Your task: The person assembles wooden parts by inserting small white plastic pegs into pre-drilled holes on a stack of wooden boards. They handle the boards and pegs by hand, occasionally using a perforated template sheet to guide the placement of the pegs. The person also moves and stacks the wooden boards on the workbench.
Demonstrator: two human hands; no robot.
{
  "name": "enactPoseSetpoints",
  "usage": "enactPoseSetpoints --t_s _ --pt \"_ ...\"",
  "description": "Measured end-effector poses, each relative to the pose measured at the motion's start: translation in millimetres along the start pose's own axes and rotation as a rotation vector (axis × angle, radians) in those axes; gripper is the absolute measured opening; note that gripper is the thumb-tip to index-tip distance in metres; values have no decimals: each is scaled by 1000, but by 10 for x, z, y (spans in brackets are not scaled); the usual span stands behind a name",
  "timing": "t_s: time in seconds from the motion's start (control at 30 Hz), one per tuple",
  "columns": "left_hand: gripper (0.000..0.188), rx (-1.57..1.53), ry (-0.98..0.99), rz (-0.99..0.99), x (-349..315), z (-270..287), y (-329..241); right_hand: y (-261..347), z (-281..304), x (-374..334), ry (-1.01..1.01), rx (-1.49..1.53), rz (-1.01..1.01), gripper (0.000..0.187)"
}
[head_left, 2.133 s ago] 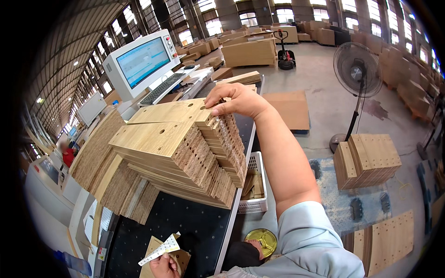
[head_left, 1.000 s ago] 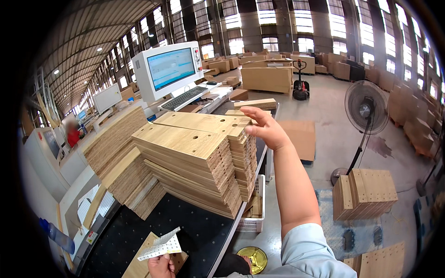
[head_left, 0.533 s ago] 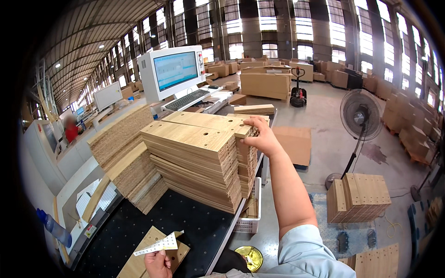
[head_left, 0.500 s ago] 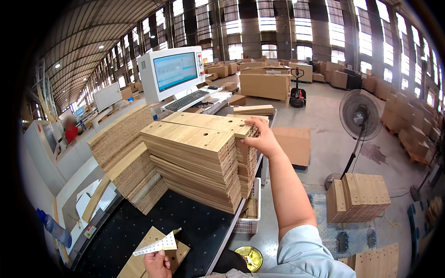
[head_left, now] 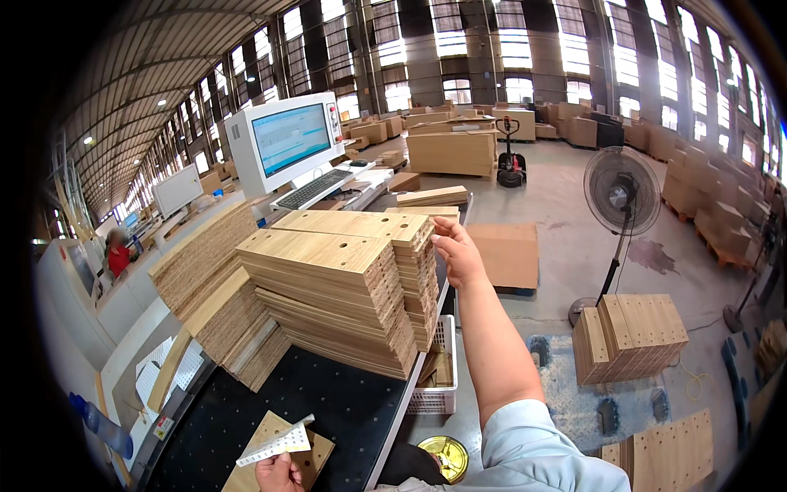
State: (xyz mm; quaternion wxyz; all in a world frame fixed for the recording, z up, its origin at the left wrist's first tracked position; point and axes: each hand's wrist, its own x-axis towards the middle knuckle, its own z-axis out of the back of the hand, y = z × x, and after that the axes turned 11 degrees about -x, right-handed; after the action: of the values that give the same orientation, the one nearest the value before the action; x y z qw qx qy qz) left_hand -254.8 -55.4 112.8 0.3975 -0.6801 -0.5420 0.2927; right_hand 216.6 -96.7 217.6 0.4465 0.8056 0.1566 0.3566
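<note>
My left hand (head_left: 279, 474) pinches a white label sheet (head_left: 277, 446) with a curled corner at the bottom of the head view. Beneath it lies a wooden board (head_left: 320, 461) with drilled holes, partly covered by sheet and hand. A tall stack of wood-grain boards (head_left: 328, 295) stands on the black table, holes showing in the top ones. My right hand (head_left: 461, 256) is at the right end of the stack's far row (head_left: 414, 238), fingertips against the board ends. Its fingers are bent but apart, not closed round a board; some are hidden from view.
Chipboard-edged panels (head_left: 209, 271) lean left of the stack. Behind it stand a monitor (head_left: 283, 139) and keyboard (head_left: 313, 190). A white crate (head_left: 443, 399) sits beside the table edge (head_left: 393, 435). To the right are a fan (head_left: 621, 193) and drilled boards (head_left: 635, 332); a co-worker (head_left: 119, 254) is far left.
My right hand has drawn back slightly from the top of the board ends to their outer side. The jutting top board now sits more even with the row. My left hand keeps the sheet.
</note>
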Motion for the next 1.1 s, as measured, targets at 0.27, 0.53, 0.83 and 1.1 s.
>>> enactPoseSetpoints --t_s 0.27,0.53,0.83,1.1 --pt "2 47 26 87 1 60 4 132 56 254 32 -320 -44 62" --pt "1 64 -5 104 -102 -155 -80 158 -92 170 66 -792 144 99" --pt "4 76 -12 90 -123 -136 -90 303 -211 158 -45 -614 21 101" --pt "6 53 -37 79 -189 -301 -124 308 -78 -25 -1 -487 108 98"
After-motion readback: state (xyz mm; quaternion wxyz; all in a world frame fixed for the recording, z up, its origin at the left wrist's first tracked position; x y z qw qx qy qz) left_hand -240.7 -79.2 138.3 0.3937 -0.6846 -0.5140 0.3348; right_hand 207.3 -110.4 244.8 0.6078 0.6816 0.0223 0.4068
